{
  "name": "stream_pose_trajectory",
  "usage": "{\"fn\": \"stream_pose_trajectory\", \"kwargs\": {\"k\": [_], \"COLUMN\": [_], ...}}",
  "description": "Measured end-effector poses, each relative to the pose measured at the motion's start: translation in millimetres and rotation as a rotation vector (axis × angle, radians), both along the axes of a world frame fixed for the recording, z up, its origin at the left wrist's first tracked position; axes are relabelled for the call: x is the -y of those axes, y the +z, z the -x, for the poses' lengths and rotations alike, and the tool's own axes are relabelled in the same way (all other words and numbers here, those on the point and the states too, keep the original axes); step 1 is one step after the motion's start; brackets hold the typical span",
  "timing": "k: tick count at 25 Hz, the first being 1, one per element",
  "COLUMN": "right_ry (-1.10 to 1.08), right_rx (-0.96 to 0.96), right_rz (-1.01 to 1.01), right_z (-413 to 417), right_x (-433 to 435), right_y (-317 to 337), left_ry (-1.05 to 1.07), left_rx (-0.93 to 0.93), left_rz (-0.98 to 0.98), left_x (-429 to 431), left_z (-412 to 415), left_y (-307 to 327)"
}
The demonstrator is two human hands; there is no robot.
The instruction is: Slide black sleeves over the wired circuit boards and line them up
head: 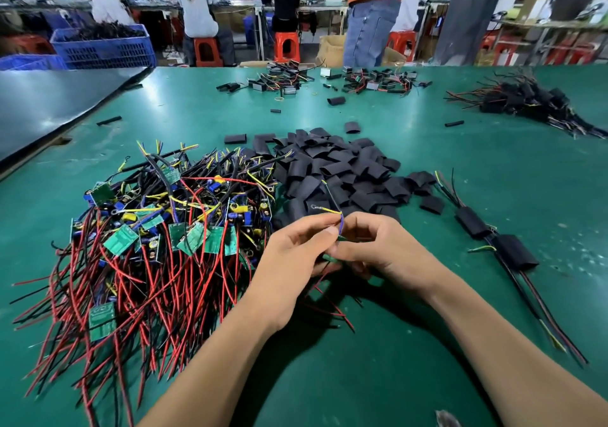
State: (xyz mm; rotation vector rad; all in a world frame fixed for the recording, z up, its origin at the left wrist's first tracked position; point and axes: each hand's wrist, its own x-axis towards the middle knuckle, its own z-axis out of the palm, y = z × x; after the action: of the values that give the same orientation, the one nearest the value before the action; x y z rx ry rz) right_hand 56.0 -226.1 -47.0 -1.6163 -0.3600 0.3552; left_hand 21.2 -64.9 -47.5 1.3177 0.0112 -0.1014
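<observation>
The worktop (362, 377) is covered in green matting. Both hands meet near its centre, fingertips touching each other. The left hand (296, 252) and the right hand (385, 249) each curl their fingers onto one wired circuit board (330, 258), which is mostly hidden between them; only a green sliver shows.

The board's thin blue and yellow wires (340, 221) rise from the grip and point toward the far edge. Its red and black leads (332, 311) trail from under the hands toward the near edge. The long axis therefore runs roughly far-to-near.

A pile of unsleeved boards (158, 229) lies toward the left edge, with leads fanning toward the near left corner. A heap of black sleeves (339, 170) lies just beyond the hands, touching that pile on its right side.

Toward the right edge, two sleeved boards (472, 226) (515, 252) lie end to end. Their long axes run diagonally, with their leads extending toward the near right corner.
</observation>
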Motion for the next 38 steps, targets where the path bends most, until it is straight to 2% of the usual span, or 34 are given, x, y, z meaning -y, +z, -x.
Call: {"fn": "stream_pose_trajectory", "kwargs": {"k": [3,6,8,11,14,17,21,24,26,27,29,31,33,35,38], "right_ry": [-0.054,-0.235,-0.394,-0.311,-0.286,-0.33,-0.401,-0.514,-0.632,-0.654,-0.54,-0.3,-0.067,0.075,0.073], "right_rx": [0.102,0.23,0.393,0.506,0.55,0.582,0.569,0.628,0.611,0.544,0.307,0.105,0.014,-0.025,-0.022], "right_rz": [0.029,0.033,0.254,0.677,0.76,0.712,0.666,0.66,0.513,0.385,0.087,-0.081,-0.09,-0.082,-0.071], "right_z": [-2,-8,-13,-15,-17,-18,-20,-19,-17,-16,-13,-8,-1,4,7], "right_x": [3,8,12,10,7,6,8,7,7,7,6,6,6,4,0], "right_y": [-3,-5,-11,-21,-25,-26,-26,-24,-19,-16,-8,-2,1,3,5], "left_ry": [-0.048,-0.033,-0.017,-0.018,-0.082,-0.124,-0.096,-0.044,-0.032,-0.014,0.08,0.183,0.195,0.145,0.124], "left_rx": [0.021,0.042,0.06,0.137,0.153,0.137,0.164,0.172,0.178,0.181,0.197,0.241,0.268,0.25,0.201], "left_rz": [0.005,0.044,0.049,0.061,0.166,0.257,0.235,0.282,0.335,0.331,0.2,0.051,0.033,0.056,0.038], "left_x": [-3,-7,-10,-10,-9,-9,-9,-9,-12,-12,-10,-6,-5,-5,-5], "left_z": [1,1,0,2,3,4,5,2,1,0,-1,-1,0,2,3], "left_y": [3,5,6,9,11,14,14,12,12,12,11,11,11,14,14]}}
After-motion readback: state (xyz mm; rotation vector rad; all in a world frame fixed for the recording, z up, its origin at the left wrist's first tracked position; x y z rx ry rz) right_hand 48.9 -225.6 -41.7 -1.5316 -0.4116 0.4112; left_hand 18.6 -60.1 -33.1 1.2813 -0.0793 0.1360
